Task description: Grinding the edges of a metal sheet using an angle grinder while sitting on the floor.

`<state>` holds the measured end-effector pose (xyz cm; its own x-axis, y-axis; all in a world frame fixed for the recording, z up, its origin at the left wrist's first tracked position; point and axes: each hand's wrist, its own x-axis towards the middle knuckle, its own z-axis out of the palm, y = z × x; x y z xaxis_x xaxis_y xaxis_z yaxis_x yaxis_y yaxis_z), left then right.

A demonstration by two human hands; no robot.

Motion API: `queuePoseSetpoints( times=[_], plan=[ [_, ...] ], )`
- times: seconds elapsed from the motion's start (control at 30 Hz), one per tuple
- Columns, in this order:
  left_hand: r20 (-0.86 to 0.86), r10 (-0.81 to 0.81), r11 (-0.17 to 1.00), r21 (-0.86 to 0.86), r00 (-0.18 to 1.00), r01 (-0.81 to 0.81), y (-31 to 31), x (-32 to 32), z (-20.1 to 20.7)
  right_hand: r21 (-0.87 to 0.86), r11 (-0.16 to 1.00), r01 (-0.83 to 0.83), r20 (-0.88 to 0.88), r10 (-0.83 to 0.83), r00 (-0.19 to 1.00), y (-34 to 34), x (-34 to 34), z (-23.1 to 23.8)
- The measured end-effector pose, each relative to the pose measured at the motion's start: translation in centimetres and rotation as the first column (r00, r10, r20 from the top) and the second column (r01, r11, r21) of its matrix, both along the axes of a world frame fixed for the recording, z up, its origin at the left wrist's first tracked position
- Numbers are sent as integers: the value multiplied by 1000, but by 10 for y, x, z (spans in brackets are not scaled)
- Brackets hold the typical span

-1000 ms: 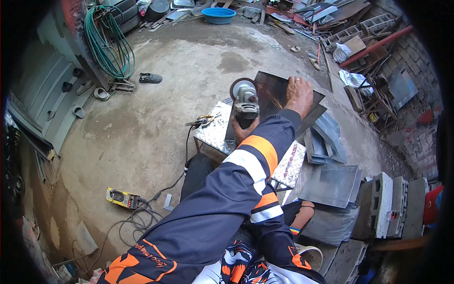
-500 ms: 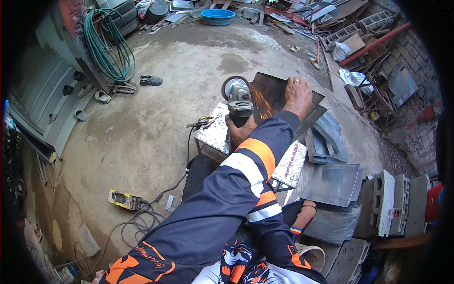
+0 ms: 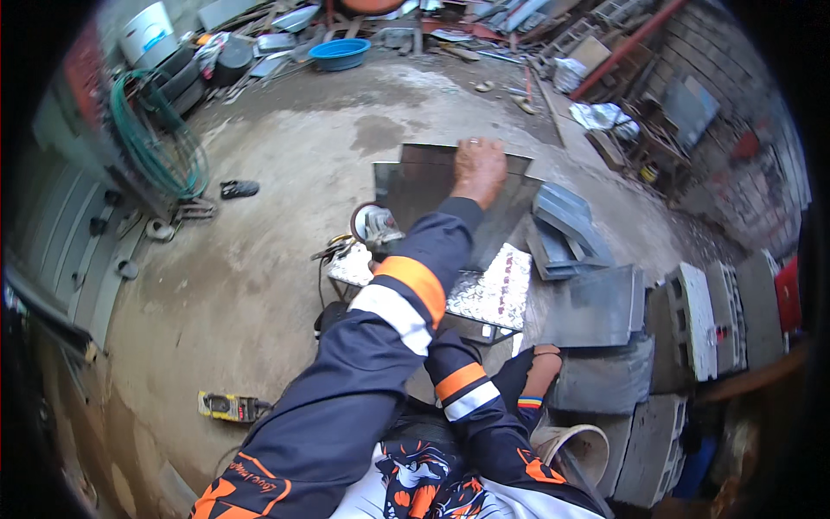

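Observation:
My left hand grips the far edge of a dark sheet of metal with notched corners, fingers bent over the edge. The sheet lies over a small table with a shiny tread-plate top. An angle grinder with a round disc is at the sheet's near left corner; whether the disc touches it I cannot tell. My right arm passes under my left one toward the grinder. Only a sliver of my right hand shows behind the left sleeve, at the grinder's body. Pliers-like tools lie at the table's left corner.
Bent metal channels and flat metal sheets lie to the right, beside concrete blocks. A yellow and black device sits on the floor at left. Farther off are a blue basin, a green hose and a shoe.
The sheet has turned and sits flatter, with my left hand still on its far edge. The grinder has moved lower and left, and its orange sparks are gone. The view has shifted.

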<state>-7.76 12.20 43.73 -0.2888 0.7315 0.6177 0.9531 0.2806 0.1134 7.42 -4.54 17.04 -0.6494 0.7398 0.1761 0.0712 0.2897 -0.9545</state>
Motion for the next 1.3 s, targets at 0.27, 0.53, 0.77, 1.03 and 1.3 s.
queuePoseSetpoints(
  times=[0.27, 0.53, 0.77, 1.03, 1.3],
  plan=[
    [-68, -71, 995, -75, 995, 66, 11, 8, 11, -222, 882, 415, 91, -405, 910, 62, 12, 83],
    [-125, -227, 972, -92, 966, 216, -4, 10, 17, -825, 552, 126, -302, -618, 726, 127, 110, 118],
    [-107, -223, 970, -125, 969, 210, -18, 25, 21, -837, 451, -310, -499, -398, 770, 189, 151, 124],
    [-137, -218, 976, -37, 966, 215, -49, 43, 18, -849, 472, -239, -424, -337, 841, 182, 150, 143],
    [-149, -229, 973, 9, 962, 233, -61, 51, 16, -862, 444, -245, -401, -302, 865, 173, 149, 153]
  ],
)
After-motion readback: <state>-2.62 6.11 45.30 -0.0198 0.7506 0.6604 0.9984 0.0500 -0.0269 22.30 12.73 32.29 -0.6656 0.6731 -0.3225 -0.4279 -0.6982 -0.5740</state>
